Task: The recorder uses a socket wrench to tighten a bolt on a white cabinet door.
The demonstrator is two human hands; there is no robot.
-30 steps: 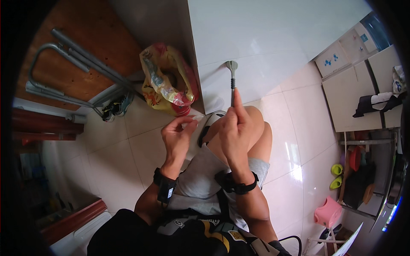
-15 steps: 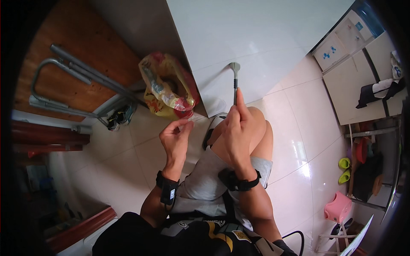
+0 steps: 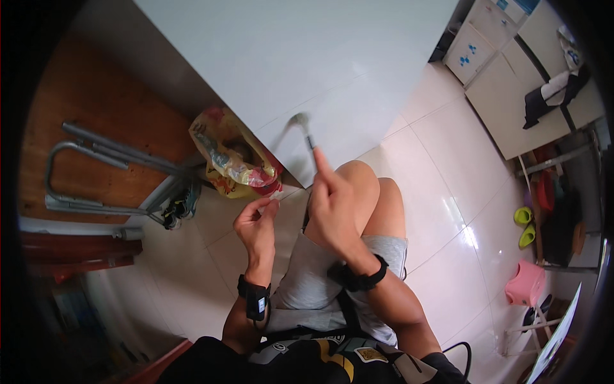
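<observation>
Head view, right hand: a slim tool (image 3: 302, 121) is being gripped by the right hand (image 3: 336, 205), the fingers clamped round its handle and the forefinger laid along it.
Tool: its pale, flared head is being pointed at the lower part of the white panel (image 3: 332, 57); owing to blur, contact cannot be told.
Left hand: the left hand (image 3: 257, 227) is being held up near the plastic bag (image 3: 220, 157), fingers curled toward the thumb; whether the tips are meeting or anything is being pinched cannot be told.
Progress: the tool appears to be being used at the panel; no finished patch is being shown, so what is left cannot be judged.
</observation>
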